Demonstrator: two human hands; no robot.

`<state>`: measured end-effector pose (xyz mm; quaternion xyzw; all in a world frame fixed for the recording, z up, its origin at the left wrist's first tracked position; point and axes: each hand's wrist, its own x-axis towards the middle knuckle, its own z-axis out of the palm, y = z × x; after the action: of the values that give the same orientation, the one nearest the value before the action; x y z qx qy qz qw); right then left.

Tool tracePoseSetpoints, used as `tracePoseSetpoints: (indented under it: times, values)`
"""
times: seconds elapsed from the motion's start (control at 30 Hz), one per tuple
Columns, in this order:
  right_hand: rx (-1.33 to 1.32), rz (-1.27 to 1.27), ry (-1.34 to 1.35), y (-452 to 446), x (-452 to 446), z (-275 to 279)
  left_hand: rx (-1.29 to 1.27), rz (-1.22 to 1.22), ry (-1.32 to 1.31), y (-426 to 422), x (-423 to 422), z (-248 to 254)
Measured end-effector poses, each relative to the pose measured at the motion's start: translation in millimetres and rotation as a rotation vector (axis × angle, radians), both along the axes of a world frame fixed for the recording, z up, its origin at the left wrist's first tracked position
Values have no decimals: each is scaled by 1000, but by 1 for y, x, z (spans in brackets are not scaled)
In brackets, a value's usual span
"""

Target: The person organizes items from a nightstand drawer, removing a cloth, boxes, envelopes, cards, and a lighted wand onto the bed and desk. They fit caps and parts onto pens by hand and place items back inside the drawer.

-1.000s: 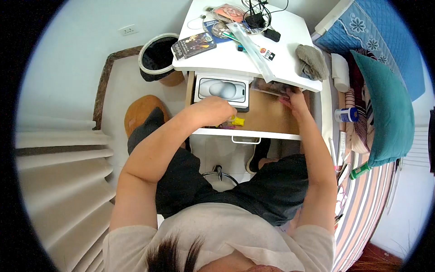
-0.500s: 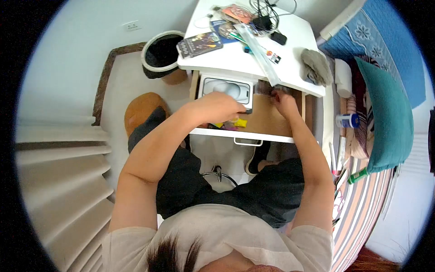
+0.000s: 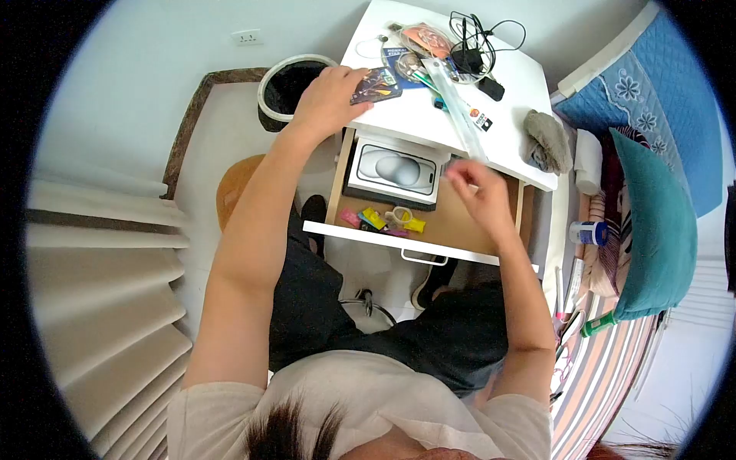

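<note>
On the white desk's left edge, my left hand point(image 3: 328, 101) grips a flat dark box with a colourful print point(image 3: 377, 86), fingers along its far side and thumb on the near side. My right hand point(image 3: 481, 198) hovers over the right half of the pulled-out drawer point(image 3: 469, 234), fingers bent and smeared by motion; whether it holds something small cannot be made out. Left of it in the drawer lies a white phone box point(image 3: 395, 170) with a phone pictured on its lid. Small yellow packets point(image 3: 414, 223), a pink item point(image 3: 350, 218) and a pale ring-shaped item point(image 3: 401, 215) lie in front of the box.
On the white desk point(image 3: 418, 115) lie tangled black cables point(image 3: 469, 54), a clear plastic strip point(image 3: 454, 103) and a grey cloth point(image 3: 546, 142). A lined bin point(image 3: 295, 86) stands to the left. At right are a teal cushion point(image 3: 658, 230) and a blue-labelled tub point(image 3: 589, 232).
My left hand has left the phone box in the drawer and taken hold of the printed box on the desk. My right hand has lifted from the drawer's back right. The view has shifted slightly.
</note>
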<state>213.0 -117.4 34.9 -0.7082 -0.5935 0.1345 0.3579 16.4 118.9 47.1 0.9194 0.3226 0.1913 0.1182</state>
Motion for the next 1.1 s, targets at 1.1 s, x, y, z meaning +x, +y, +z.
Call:
tracePoseSetpoints:
  times: [1.1]
  values:
    - [-105, -97, 245, -19, 39, 10, -635, -736, 170, -70, -2, 5]
